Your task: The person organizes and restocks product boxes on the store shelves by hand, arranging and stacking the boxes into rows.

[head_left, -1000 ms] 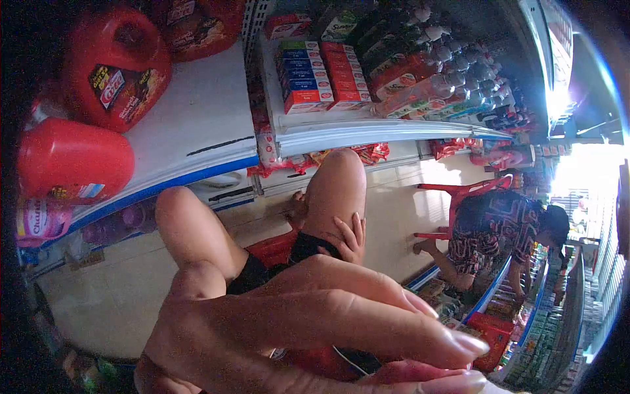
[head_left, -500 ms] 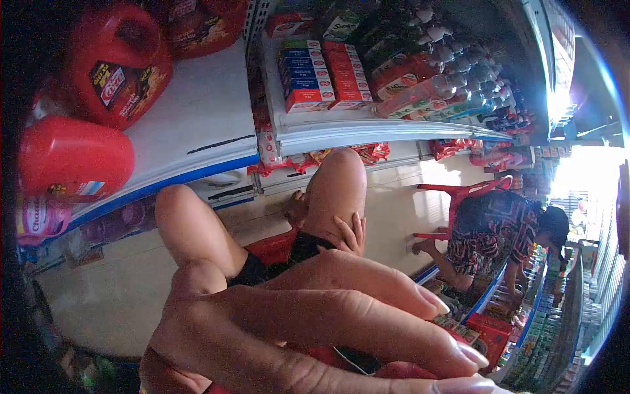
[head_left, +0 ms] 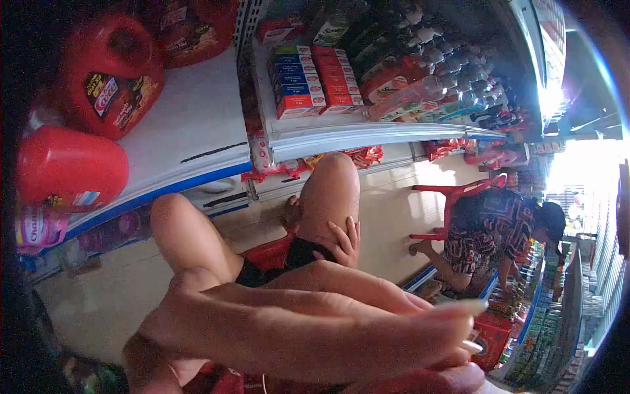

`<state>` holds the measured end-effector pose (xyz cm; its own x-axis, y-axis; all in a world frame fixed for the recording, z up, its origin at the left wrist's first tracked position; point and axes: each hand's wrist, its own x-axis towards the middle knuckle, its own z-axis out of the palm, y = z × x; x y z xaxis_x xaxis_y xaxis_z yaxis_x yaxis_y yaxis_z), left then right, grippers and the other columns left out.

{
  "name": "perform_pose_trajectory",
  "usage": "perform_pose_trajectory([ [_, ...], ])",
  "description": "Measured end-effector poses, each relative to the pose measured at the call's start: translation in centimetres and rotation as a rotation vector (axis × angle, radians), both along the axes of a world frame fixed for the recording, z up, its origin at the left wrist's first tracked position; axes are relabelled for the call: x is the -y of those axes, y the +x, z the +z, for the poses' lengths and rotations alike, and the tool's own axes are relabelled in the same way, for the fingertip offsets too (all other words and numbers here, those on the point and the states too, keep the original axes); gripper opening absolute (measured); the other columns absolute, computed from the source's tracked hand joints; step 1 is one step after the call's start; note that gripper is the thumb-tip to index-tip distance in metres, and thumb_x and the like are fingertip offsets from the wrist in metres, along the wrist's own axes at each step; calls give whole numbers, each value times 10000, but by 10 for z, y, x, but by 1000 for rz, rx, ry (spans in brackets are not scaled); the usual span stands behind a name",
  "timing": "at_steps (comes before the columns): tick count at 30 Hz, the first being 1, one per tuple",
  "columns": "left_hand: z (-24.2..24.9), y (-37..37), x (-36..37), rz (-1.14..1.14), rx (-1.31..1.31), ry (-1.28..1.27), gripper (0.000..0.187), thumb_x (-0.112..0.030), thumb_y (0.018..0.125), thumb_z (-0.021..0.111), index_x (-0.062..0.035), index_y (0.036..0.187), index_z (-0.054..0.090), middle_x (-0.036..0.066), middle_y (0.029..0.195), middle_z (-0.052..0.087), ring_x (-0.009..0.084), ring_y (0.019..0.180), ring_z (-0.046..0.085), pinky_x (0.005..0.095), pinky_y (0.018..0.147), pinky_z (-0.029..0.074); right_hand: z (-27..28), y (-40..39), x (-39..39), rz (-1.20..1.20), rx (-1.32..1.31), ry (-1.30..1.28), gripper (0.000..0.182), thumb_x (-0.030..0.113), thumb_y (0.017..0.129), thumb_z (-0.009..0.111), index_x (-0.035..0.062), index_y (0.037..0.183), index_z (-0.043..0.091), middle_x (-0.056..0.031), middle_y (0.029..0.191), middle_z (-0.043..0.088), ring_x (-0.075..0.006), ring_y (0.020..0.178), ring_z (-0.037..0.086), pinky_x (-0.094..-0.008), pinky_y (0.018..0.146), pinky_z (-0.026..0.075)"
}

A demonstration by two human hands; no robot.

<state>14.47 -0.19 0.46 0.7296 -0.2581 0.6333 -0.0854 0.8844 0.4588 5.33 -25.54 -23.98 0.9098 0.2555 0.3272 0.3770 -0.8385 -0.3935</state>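
Observation:
My left hand (head_left: 295, 335) is large in the foreground, close to the camera. Its fingers stretch to the right, bunched together, with pale nails at the tips; I see nothing held in it. The lower part of that hand is cut off by the frame edge. My right hand (head_left: 342, 244) lies flat on my right thigh (head_left: 328, 203), fingers apart. My left knee (head_left: 172, 213) is bare and bent near the shelf front. Under my legs shows part of a red plastic seat (head_left: 269, 255).
Red detergent jugs (head_left: 118, 79) fill the near shelf (head_left: 197, 111). Stacked small boxes (head_left: 298, 82) and pump bottles (head_left: 420, 92) stand on the adjoining shelf. On the right, a person (head_left: 492, 226) on a red chair (head_left: 453, 190) reaches into low shelves of goods (head_left: 525, 322).
My left hand has turned and its spread fingers have drawn together near the camera. The view has shifted slightly. My right hand stays on the thigh.

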Motion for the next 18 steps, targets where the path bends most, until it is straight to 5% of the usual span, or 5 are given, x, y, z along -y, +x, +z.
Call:
perform_pose_trajectory([
  [6, -10, 13, -22, -236, 109, 145, 736, -595, 968, 237, -31, 1438, 291, 253, 991, 666, 402, 978, 610, 418, 862, 513, -2, 0, 1, 5, 7, 6, 311, 257, 749, 749, 109, 1012, 671, -93, 1371, 489, -454, 1355, 287, -616, 1097, 175],
  [9, -3, 14, -24, -169, 145, 223, 790, -624, 955, 128, -16, 1435, 282, 311, 1007, 638, 435, 1017, 586, 497, 879, 487, -1, 0, 0, 8, 18, 17, 316, 260, 745, 753, 107, 1010, 676, -96, 1368, 492, -454, 1352, 291, -617, 1097, 177],
  [18, 3, 32, -28, -324, 180, 196, 800, -641, 946, 170, -21, 1441, 271, 304, 1034, 634, 432, 1084, 546, 538, 942, 423, 3, 0, -3, -20, -18, -1, 307, 266, 762, 732, 106, 1018, 675, -97, 1354, 505, -445, 1353, 292, -616, 1095, 174],
])
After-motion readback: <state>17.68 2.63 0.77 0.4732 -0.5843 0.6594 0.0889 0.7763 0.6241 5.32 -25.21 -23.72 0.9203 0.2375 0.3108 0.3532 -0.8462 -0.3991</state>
